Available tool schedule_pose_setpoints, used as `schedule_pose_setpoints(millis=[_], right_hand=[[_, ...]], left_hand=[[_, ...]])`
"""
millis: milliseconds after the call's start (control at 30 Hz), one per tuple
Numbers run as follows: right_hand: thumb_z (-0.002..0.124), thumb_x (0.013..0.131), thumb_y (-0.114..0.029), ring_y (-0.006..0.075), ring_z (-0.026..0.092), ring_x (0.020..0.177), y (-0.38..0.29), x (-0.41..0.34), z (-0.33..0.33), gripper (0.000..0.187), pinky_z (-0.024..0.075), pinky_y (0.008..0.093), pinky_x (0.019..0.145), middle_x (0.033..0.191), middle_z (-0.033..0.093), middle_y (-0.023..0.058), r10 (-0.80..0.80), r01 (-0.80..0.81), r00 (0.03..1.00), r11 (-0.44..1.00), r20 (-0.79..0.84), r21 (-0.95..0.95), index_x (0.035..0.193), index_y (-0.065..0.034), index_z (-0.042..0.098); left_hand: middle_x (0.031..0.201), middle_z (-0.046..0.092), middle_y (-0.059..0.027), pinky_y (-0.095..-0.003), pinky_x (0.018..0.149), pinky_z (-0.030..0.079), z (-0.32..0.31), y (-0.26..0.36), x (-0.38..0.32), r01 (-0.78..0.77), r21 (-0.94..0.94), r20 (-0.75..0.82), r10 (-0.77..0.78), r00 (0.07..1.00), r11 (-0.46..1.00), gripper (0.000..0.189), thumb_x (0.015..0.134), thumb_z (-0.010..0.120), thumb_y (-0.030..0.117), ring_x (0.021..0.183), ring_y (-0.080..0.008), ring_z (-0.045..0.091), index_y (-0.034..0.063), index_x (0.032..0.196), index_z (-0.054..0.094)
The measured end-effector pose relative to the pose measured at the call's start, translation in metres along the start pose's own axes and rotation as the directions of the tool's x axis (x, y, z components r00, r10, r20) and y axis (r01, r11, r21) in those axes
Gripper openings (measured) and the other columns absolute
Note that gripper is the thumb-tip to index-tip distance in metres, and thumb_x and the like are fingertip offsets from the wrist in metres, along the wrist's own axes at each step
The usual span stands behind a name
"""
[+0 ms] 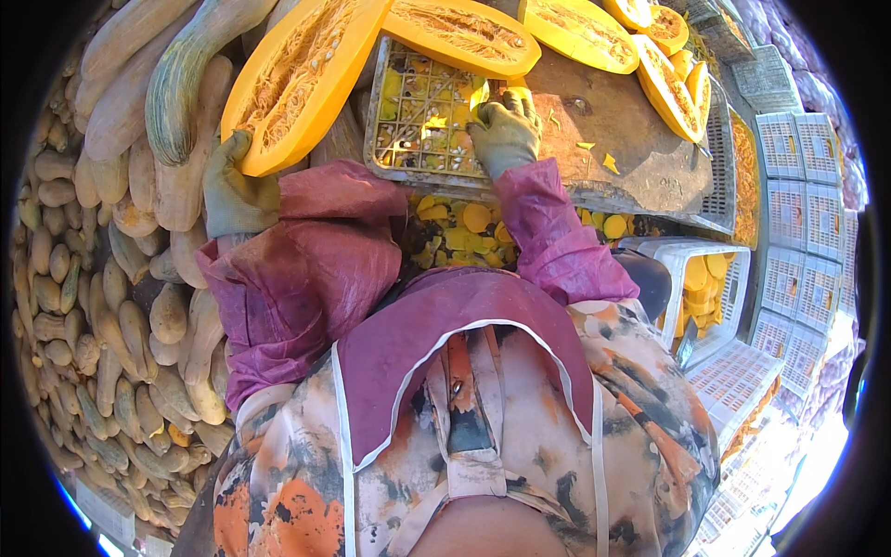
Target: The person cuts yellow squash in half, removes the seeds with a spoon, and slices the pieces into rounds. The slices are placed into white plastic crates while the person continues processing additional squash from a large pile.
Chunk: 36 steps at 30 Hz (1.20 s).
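My left hand [240, 191], in a dirty work glove, grips the lower end of a long halved squash [306, 76]. Its cut side faces up, showing orange flesh, stringy pulp and seeds. My gloved right hand [511, 132] rests at the seam between a plastic crate with a grid [424, 111] and a wooden board [619, 132]. Its fingers are curled, with yellow bits at the fingertips; whether they hold anything is unclear. Seeds and yellow scraps show in the grid. Another squash half [463, 35] lies across the crate's far edge.
More squash halves [581, 35] line the board's far edge. Whole squashes [125, 327] are heaped at left. Round yellow cut pieces [477, 219] lie below the board. At right stand a white crate of yellow pieces [703, 285], with a blade [687, 342], and stacked crates [786, 202].
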State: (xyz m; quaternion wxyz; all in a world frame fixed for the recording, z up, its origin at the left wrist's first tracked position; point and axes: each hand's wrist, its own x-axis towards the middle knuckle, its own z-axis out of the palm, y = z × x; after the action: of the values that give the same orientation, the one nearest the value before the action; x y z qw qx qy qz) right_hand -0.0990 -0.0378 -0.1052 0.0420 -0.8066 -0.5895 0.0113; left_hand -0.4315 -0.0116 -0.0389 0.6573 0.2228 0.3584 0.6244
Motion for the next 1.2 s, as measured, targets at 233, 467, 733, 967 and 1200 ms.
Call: schedule_pose_setpoints(millis=[233,467,733,967,1200], right_hand=[[0.065,0.086,-0.026,0.0322,0.059,0.116,0.015,-0.066,-0.048,0.019,0.0499,0.0429,0.096,0.129,0.061,0.0137,-0.357,0.336,0.886,0.934,0.297,0.123,0.098,-0.0139,0.073],[0.061,0.085,-0.024,0.0347,0.063,0.111,0.065,-0.101,-0.052,0.034,0.0498,0.0446,0.095,0.119,0.065,0.0177,-0.233,0.208,0.728,0.971,0.645,0.115,0.117,-0.0137,0.067],[0.063,0.088,-0.039,0.0345,0.064,0.111,0.071,-0.090,-0.047,0.053,0.0508,0.0459,0.093,0.116,0.068,0.0184,-0.245,-0.093,0.884,0.742,0.398,0.663,0.132,-0.0098,0.058],[0.065,0.085,-0.054,0.0411,0.063,0.111,0.032,-0.065,-0.032,0.062,0.0489,0.0463,0.096,0.115,0.066,0.0259,-0.033,-0.376,0.879,0.565,0.475,0.735,0.128,-0.0096,0.058],[0.062,0.088,-0.043,0.0362,0.064,0.109,0.091,-0.035,-0.058,0.042,0.0483,0.0435,0.097,0.115,0.068,0.0185,-0.283,-0.036,0.906,0.688,0.314,0.724,0.117,-0.0123,0.067]], left_hand=[[0.133,0.056,-0.0204,-0.0403,0.106,0.045,0.015,0.012,-0.014,-0.019,0.179,0.059,0.009,0.998,0.984,0.051,0.086,0.051,0.006,0.122,-0.0304,0.057,-0.0051,0.136,0.044],[0.130,0.059,-0.0178,-0.0352,0.102,0.047,0.049,0.017,-0.004,0.145,0.454,0.234,-0.275,0.933,0.879,0.058,0.085,0.052,0.002,0.117,-0.0253,0.060,-0.0040,0.141,0.042],[0.132,0.061,-0.0169,-0.0295,0.098,0.045,0.138,-0.024,0.055,-0.394,0.894,0.446,-0.332,0.831,0.214,0.049,0.084,0.060,0.015,0.114,-0.0294,0.060,-0.0024,0.130,0.058],[0.136,0.055,-0.0141,-0.0282,0.101,0.042,0.159,-0.037,0.057,-0.455,0.834,0.544,-0.319,0.776,0.313,0.051,0.090,0.061,0.017,0.123,-0.0194,0.051,-0.0011,0.137,0.053],[0.128,0.061,-0.0153,-0.0366,0.097,0.050,0.118,-0.049,0.041,0.164,0.520,0.166,-0.287,0.943,0.838,0.046,0.098,0.053,0.024,0.114,-0.0264,0.062,0.0008,0.139,0.049]])
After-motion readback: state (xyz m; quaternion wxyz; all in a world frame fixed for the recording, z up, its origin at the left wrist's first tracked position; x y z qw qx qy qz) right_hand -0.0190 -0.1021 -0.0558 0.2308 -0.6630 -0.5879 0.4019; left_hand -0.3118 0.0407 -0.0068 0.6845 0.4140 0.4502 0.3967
